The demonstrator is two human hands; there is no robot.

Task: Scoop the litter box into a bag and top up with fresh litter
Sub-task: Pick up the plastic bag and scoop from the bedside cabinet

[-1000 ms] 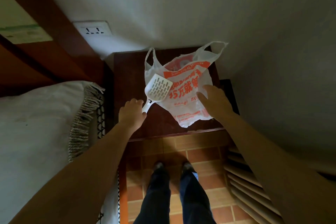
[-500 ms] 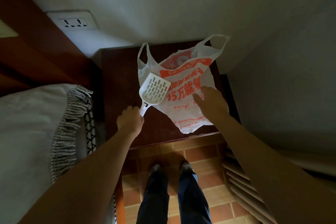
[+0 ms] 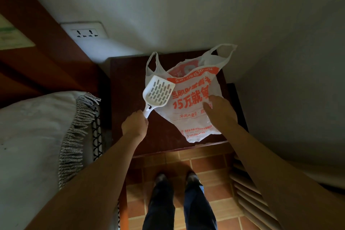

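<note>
A white slotted litter scoop (image 3: 158, 93) lies with its head over the left edge of a white plastic bag (image 3: 192, 117) printed in orange, flat on a dark wooden nightstand (image 3: 128, 84). My left hand (image 3: 135, 126) is closed around the scoop's handle end. My right hand (image 3: 221, 113) rests palm-down on the bag's right side, fingers spread. No litter box is in view.
A bed with a white cover and a fringed grey throw (image 3: 76, 136) stands to the left. A wall socket (image 3: 86, 32) sits above the nightstand. A slatted panel (image 3: 250, 196) is at lower right. My legs and shoes (image 3: 177, 179) stand on terracotta tiles.
My left hand has closed on the scoop handle and the scoop head has tilted slightly. My right hand has slid further onto the bag. The camera has shifted a little.
</note>
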